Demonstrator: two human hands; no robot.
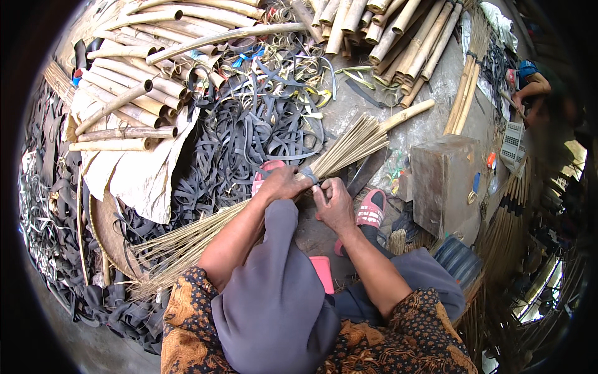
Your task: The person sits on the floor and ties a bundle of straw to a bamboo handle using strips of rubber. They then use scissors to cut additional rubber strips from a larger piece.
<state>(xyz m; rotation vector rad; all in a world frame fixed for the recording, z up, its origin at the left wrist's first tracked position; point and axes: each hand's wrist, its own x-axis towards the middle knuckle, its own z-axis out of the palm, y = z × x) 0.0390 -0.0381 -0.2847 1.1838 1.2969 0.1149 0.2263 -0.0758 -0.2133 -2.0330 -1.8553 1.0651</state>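
A bundle of thin pale sticks (350,147) lies slantwise across my lap, its long thin ends fanning out to the lower left. From its upper right end sticks out a bamboo handle (408,115). My left hand (285,184) is wrapped round the bundle. Just beyond its fingers, a dark grey rubber strip (308,174) goes round the sticks. My right hand (335,206) pinches at the lower end of this strip, thumb and forefinger against the bundle. Beneath the sticks, to the right of my hands, shows a wide dark blade (369,169).
Tangled rubber strips (249,131) spread over the floor at the left. Cut bamboo poles (124,103) are piled beyond them, with more bamboo poles (423,43) at the far middle. A grey block (443,184) stands at the right. Another person's arm (534,87) shows at the far right.
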